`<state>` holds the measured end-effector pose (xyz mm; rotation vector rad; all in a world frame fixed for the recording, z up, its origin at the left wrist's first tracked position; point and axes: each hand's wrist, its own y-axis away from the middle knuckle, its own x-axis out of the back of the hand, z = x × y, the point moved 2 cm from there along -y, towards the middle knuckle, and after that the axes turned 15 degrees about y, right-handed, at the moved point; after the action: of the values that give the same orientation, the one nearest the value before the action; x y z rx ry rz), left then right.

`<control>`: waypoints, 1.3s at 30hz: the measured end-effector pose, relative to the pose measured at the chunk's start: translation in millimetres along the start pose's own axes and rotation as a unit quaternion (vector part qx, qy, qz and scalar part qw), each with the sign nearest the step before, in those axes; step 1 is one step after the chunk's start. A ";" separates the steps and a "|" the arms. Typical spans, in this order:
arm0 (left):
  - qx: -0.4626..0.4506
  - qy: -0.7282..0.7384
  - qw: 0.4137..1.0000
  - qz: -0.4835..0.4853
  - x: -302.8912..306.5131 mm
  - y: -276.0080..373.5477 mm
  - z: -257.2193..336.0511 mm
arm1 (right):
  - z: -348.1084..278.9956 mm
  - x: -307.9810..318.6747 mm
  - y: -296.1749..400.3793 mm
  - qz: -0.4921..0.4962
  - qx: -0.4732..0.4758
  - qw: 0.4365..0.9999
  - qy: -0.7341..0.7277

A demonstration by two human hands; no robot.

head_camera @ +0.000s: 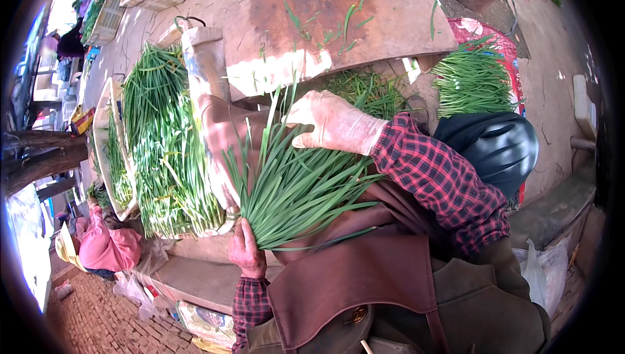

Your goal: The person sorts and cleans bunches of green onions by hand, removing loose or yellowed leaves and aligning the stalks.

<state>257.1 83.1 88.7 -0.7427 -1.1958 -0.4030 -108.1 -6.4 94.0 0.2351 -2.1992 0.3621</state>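
Note:
My left hand is closed around the gathered end of a bunch of Chinese chives. The long green leaves fan out over the brown apron on my lap. Above the bunch is my right hand, in a pale, stained glove, its thumb and fingers apart beside the leaf blades. A few single leaves stick up past its fingertips. The palm side of the right hand is hidden from me.
Chives fill a plastic crate on the left. A board with leaf scraps lies ahead, with loose trimmings below its edge. More chives rest on a red sack at right. A person in pink is at lower left.

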 end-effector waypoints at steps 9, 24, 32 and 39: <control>0.020 0.000 1.000 -0.001 -1.0 0.3 3.6 | -9.7 -39.8 -21.1 0.110 0.097 0.989 0.028; 0.103 0.006 0.994 0.033 -18.8 18.9 14.8 | 50.8 52.6 55.7 0.115 -0.281 0.917 -0.261; 0.111 0.004 0.994 0.023 -18.5 16.9 17.9 | 24.4 17.6 34.3 -0.051 -0.179 0.980 -0.073; 0.127 0.003 0.991 0.028 -17.7 15.1 24.6 | 21.7 -15.4 19.2 0.188 -0.317 0.830 -0.418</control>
<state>244.0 109.4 71.8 -0.5523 -1.1905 -0.2002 -120.5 4.9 65.8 -0.5195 -3.0874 -0.3692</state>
